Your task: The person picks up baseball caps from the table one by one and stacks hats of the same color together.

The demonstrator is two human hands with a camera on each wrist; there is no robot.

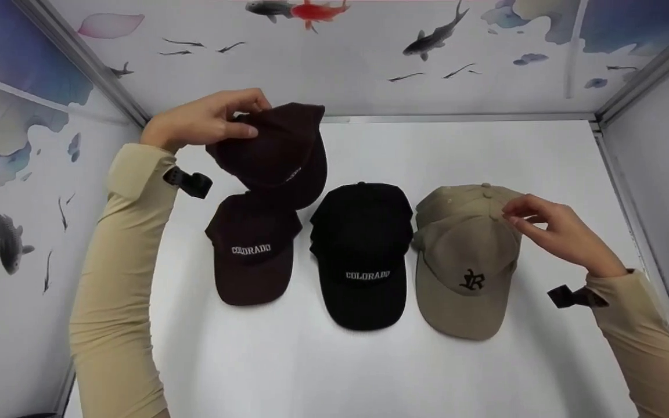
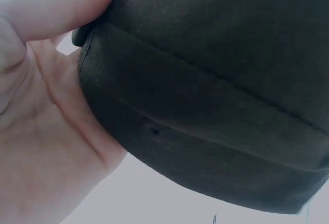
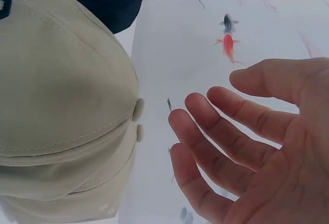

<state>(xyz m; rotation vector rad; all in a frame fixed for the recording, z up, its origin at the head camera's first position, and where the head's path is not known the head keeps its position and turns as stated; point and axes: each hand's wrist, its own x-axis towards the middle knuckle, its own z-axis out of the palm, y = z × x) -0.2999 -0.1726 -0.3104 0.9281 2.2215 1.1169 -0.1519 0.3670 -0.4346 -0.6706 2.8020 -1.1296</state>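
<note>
My left hand grips the edge of a dark maroon baseball cap, held tilted above the table at the back left. In the left wrist view the thumb lies on the outside of this cap. Just below it a second maroon cap marked COLORADO lies brim forward; the raised cap hides part of its crown. My right hand, fingers loosely bent, hovers by the right side of the stacked khaki caps. In the right wrist view a gap separates the fingers from the khaki crown.
Black caps, apparently stacked, lie between the maroon and khaki ones. The white table is bounded by a back wall and side walls, printed with fish and petals. A small black wrist device hangs at the left cuff.
</note>
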